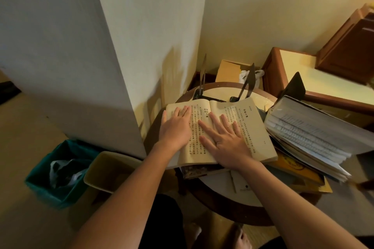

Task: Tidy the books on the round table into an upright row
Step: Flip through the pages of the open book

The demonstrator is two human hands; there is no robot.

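Note:
An open book with yellowed pages of printed text lies face up on the round table. My left hand rests flat on its left page, fingers spread. On the right page my right hand lies flat, fingers apart. To the right, a thick pile of books and papers leans over a yellow-covered book. Another dark book shows under the open one. Black metal bookends stand at the table's back.
A white wall corner juts close on the left. A teal bin and a beige bin stand on the floor below it. A wooden cabinet and a cardboard box sit behind the table.

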